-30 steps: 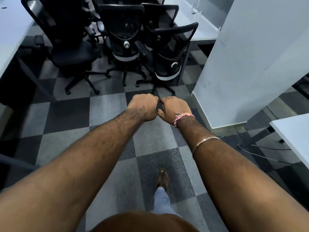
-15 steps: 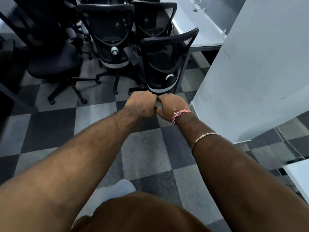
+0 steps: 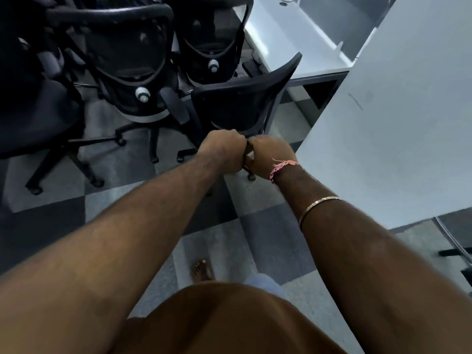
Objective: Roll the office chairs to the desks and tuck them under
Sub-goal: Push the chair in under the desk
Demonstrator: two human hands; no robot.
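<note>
Both fists are curled and pressed together, left hand (image 3: 224, 152) and right hand (image 3: 270, 155), holding nothing visible. Just beyond, the nearest chair (image 3: 242, 106) leans near the surface (image 3: 301, 47) corner (others crowd close); pushing could snag their armrests.

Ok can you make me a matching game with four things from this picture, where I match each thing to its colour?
Things:
1. nearest chair
2. desk
3. wrist thread
4. bangle

Colours:
A. pink
B. gold
C. black
D. white

Pairs: 1-C, 2-D, 3-A, 4-B
</note>
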